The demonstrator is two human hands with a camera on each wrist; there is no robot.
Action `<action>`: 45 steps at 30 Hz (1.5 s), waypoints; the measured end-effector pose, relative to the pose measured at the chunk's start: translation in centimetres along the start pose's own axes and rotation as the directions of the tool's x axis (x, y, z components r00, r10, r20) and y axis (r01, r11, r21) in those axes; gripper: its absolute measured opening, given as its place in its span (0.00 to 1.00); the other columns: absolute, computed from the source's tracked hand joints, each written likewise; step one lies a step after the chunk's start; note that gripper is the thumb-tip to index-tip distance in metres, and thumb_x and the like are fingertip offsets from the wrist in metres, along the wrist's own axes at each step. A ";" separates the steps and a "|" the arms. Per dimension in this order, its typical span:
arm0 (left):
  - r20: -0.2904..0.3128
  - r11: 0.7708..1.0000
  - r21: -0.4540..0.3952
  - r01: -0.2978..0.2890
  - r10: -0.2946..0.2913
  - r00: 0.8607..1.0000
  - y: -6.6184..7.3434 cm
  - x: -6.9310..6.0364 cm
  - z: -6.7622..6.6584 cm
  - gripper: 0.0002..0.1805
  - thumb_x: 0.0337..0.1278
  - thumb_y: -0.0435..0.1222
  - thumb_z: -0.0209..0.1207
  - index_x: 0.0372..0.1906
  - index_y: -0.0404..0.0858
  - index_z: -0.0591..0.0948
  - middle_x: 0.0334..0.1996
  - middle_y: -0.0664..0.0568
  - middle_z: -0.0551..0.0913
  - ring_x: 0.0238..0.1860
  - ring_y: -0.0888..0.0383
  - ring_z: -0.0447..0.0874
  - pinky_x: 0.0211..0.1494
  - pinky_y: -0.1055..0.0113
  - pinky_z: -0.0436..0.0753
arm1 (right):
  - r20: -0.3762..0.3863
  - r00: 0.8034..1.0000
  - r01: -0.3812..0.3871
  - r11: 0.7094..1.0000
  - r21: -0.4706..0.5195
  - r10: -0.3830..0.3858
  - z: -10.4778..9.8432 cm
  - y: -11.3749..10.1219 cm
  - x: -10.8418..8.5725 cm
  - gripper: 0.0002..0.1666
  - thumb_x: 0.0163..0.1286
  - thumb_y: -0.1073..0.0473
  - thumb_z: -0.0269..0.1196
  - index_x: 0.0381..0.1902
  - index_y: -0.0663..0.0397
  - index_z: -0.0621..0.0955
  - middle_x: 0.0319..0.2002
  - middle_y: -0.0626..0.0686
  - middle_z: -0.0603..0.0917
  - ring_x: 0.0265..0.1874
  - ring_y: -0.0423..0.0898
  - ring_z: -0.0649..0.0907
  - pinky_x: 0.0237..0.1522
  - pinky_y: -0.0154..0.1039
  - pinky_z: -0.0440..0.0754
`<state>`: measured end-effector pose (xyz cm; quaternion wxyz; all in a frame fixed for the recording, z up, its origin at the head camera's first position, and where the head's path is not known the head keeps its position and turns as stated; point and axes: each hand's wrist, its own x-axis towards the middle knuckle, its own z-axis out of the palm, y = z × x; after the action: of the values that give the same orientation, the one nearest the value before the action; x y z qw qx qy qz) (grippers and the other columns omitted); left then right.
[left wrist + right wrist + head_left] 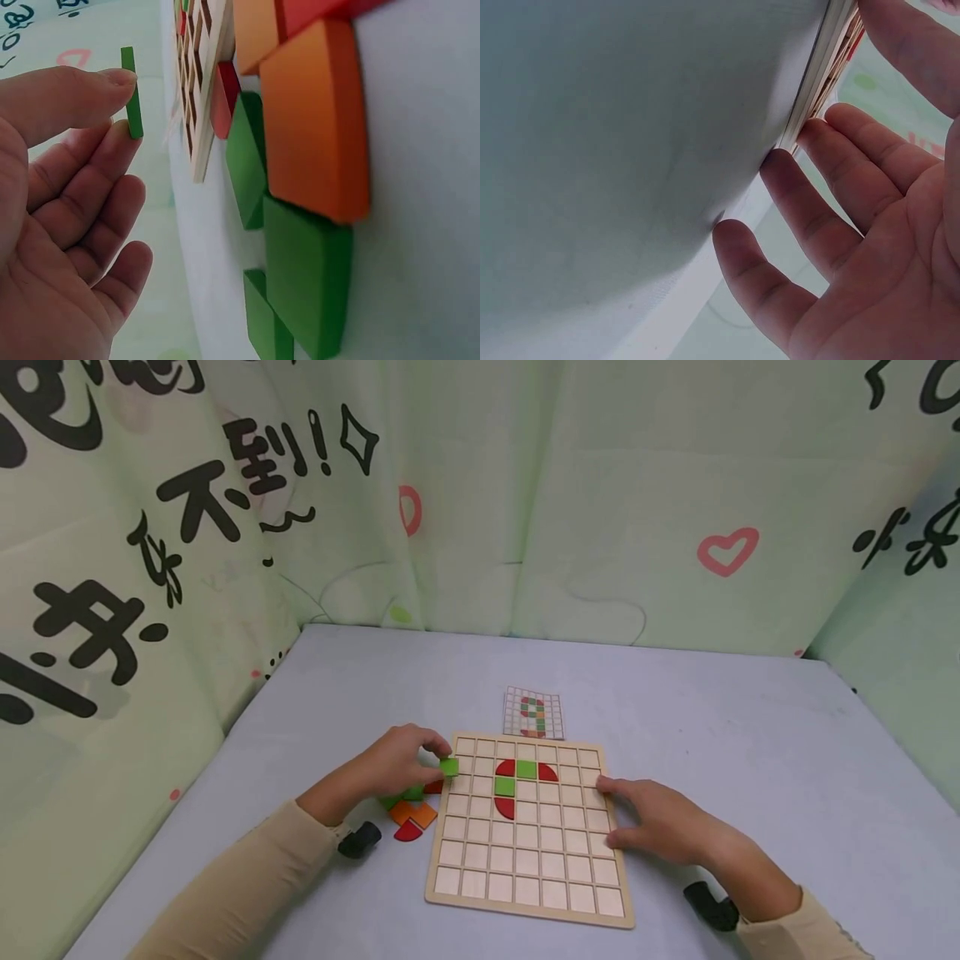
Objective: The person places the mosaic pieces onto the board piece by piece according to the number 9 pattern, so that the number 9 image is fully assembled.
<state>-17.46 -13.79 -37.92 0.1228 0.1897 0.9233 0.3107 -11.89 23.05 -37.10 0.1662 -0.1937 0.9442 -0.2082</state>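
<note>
A green square tile [448,767] [132,93] is pinched between the thumb and index finger of my left hand [397,764] [71,180], at the left edge of the wooden grid board [528,912]. Two green squares [527,769] and three red rounded pieces [506,808] lie in the board's upper cells. My right hand [667,822] [870,202] rests its thumb and fingertips against the board's right edge, fingers spread and holding no piece.
Left of the board lie loose orange [423,815] [311,127], green [304,277] and red pieces [408,832]. A small pattern card [511,713] lies beyond the board's far edge. Patterned curtains [637,502] stand behind the table [697,710].
</note>
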 end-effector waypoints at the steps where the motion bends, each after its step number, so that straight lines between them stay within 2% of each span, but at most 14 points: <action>1: 0.000 1.000 -0.005 0.003 -0.003 1.000 0.2 0.0 0.1 0.12 0.59 0.35 0.68 0.48 0.41 0.85 0.44 0.57 0.83 0.51 0.54 0.76 0.57 0.58 0.78 | 0.000 1.000 -0.002 1.000 0.001 0.002 0.0 0.0 0.0 0.45 0.60 0.51 0.74 0.70 0.63 0.71 0.65 0.66 0.74 0.66 0.67 0.71 0.62 0.62 0.68; 6: -0.001 1.000 -0.019 -0.007 0.007 1.000 1.1 0.2 0.4 0.12 0.58 0.34 0.69 0.47 0.42 0.85 0.43 0.57 0.83 0.51 0.54 0.75 0.56 0.59 0.78 | 0.000 1.000 -0.004 1.000 -0.002 0.004 0.1 0.0 -0.1 0.45 0.60 0.51 0.74 0.70 0.64 0.71 0.65 0.66 0.74 0.65 0.66 0.71 0.62 0.62 0.68; 16: 0.012 0.998 -0.021 -0.063 0.063 0.998 2.5 0.6 1.4 0.11 0.59 0.34 0.68 0.47 0.41 0.84 0.44 0.55 0.84 0.51 0.53 0.74 0.55 0.59 0.78 | -0.007 1.000 0.017 1.000 -0.018 -0.017 0.1 0.3 0.0 0.45 0.60 0.50 0.74 0.70 0.64 0.71 0.65 0.66 0.74 0.65 0.66 0.71 0.62 0.62 0.69; 23: 0.050 0.997 -0.048 -0.064 0.066 0.997 3.6 1.1 1.8 0.12 0.59 0.35 0.68 0.47 0.41 0.84 0.44 0.57 0.83 0.51 0.54 0.73 0.54 0.60 0.79 | -0.008 1.000 0.005 1.000 -0.016 -0.005 0.2 0.1 -0.1 0.45 0.59 0.51 0.74 0.69 0.64 0.71 0.65 0.66 0.74 0.65 0.66 0.71 0.62 0.62 0.69; 30: 0.085 0.993 -0.066 -0.100 0.105 0.991 4.0 1.7 2.5 0.11 0.59 0.34 0.69 0.46 0.42 0.85 0.43 0.58 0.84 0.51 0.55 0.73 0.56 0.59 0.77 | -0.012 1.000 0.025 0.999 -0.022 -0.025 0.0 0.2 -0.1 0.44 0.60 0.50 0.74 0.70 0.63 0.71 0.65 0.66 0.74 0.65 0.66 0.71 0.62 0.62 0.69; 45: 0.090 0.991 -0.038 -0.128 0.131 0.987 5.0 2.0 3.1 0.09 0.60 0.35 0.68 0.45 0.43 0.85 0.42 0.60 0.84 0.52 0.57 0.73 0.54 0.62 0.77 | -0.014 0.999 0.043 0.999 -0.029 -0.043 0.0 0.4 0.0 0.45 0.60 0.49 0.74 0.69 0.64 0.71 0.64 0.67 0.75 0.65 0.67 0.72 0.61 0.62 0.69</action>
<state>-16.82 -7.62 -37.42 0.1479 0.2615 0.8972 0.3237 -12.03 23.37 -37.32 0.1520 -0.2149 0.9439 -0.1996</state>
